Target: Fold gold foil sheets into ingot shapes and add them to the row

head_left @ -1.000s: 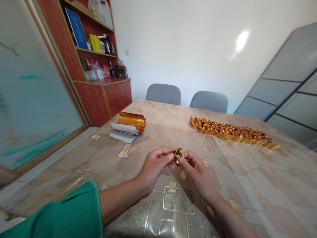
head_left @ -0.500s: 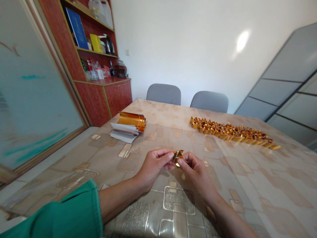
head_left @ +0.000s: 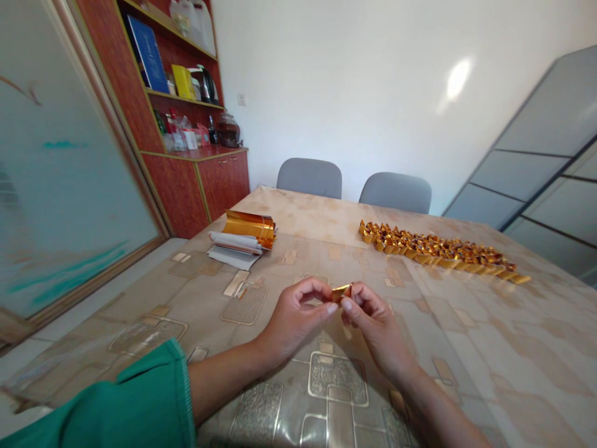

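Between my two hands, just above the table, is a small piece of folded gold foil paper. My left hand pinches its left end between thumb and fingers. On the other side my right hand grips the right end, thumb in front and fingers curled behind. My fingers cover part of the piece. Off to the right lie rows of folded gold foil pieces, packed closely together. A stack of gold foil sheets, with white-backed ones in front, rests on the left.
The table wears a patterned covering. Two grey chairs stand at its far side. A red-brown cabinet with items on its shelves is at the back left, beside a frosted glass door.
The foil piece has turned and now shows a flatter, narrower fold. My fingers have shifted around it, with the left thumb lower than before.
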